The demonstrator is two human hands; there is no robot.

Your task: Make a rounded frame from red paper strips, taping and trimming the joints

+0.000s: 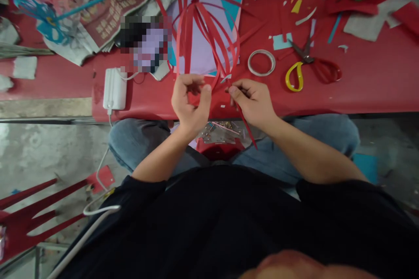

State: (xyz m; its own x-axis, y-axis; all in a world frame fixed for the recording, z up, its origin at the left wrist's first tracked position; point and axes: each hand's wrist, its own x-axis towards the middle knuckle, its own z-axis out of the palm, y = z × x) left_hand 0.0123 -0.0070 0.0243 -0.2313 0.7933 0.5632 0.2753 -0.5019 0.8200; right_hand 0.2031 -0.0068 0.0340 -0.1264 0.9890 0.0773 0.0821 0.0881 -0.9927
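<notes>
- A pixelated patch (145, 45) masks what lies left of upper centre; the right hand (253, 100) hides part of the strip (248, 126) pinched between its thumb and index finger.
- The left hand (190, 107) has thumb and fingers spread in a curve; whether it touches the strips, I cannot tell.
- Between the knees, scraps (222, 128) show; whether a container holds them is unclear.
- The red strips (206, 26), joined at 1 end, fan down upper centre over paper (198, 54).
- The pinched tail points lower right.
</notes>
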